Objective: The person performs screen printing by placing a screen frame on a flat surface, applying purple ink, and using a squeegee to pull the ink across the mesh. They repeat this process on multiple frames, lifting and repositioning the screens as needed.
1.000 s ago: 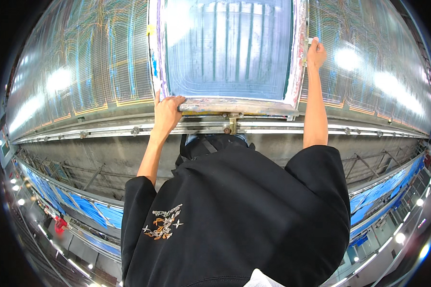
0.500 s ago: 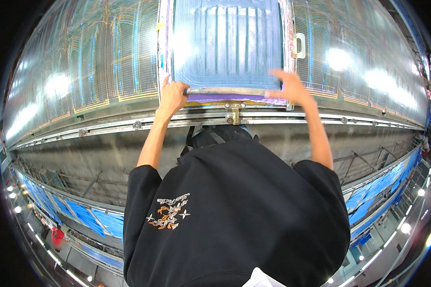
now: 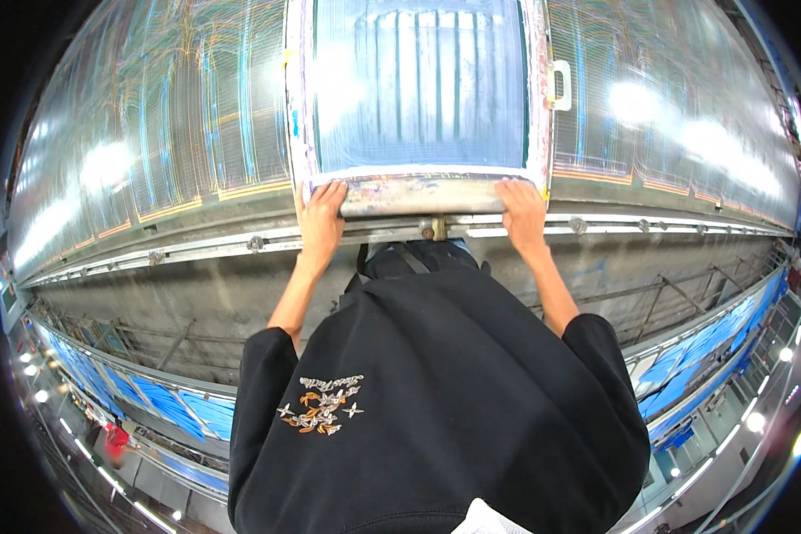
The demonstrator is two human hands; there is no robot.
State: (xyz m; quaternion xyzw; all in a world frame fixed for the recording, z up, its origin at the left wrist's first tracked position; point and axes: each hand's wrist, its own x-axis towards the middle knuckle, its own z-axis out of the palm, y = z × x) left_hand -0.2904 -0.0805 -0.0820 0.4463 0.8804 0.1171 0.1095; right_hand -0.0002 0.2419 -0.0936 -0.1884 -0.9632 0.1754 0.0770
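A framed printing screen [image 3: 540, 116] with blue mesh lies across the long table before me. At its near end is a wide, ink-stained squeegee [image 3: 423, 196], set crosswise. My left hand [image 3: 322, 218] is closed on the squeegee's left end, fingers over its far edge. Its right end is in my right hand [image 3: 523, 214], gripped the same way. A white strip [image 3: 418, 171] borders the mesh just beyond the squeegee. The squeegee's underside and my thumbs are hidden.
The table [image 3: 240, 133] stretches to both sides, with coloured lines and bright reflections on it. A metal rail [image 3: 231, 247] runs along its near edge, with a clamp [image 3: 433, 229] below the squeegee. A white handle [image 3: 561, 85] sticks out right of the screen. Blue panels [image 3: 165, 405] lie behind me.
My right hand has come down onto the squeegee's right end. The squeegee has come nearer to me and shows its broad face. The purple strip under it is now hidden.
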